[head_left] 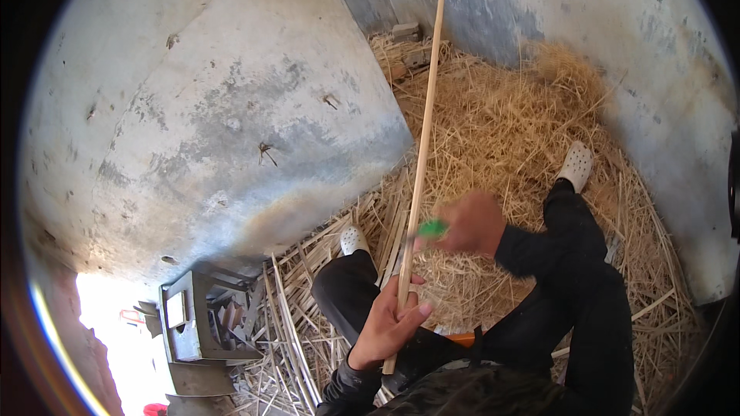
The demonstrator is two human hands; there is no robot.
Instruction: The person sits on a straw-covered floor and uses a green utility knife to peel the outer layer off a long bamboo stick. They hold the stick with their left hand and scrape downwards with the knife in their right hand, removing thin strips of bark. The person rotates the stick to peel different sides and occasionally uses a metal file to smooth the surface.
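Note:
A long, pale wooden strip (425, 131) rises from my lap, slanting slightly right toward the far wall. Its lower part lies in my left hand (391, 323), the fingers and thumb closed round it near the bottom end. My right hand (472, 225) is closed beside the strip's middle, smeared by motion. A green-handled tool (433, 228) shows at its fingers, against the strip. The tool's working end is too blurred to make out, so I cannot tell its exact kind.
Curly shavings (501, 123) are heaped between my legs and the far wall. Loose strips (289, 323) cover the floor at left, near a worn metal frame (202, 316) holding scraps. Bricks (405, 32) lie in the far corner. Something orange (462, 339) lies at my lap.

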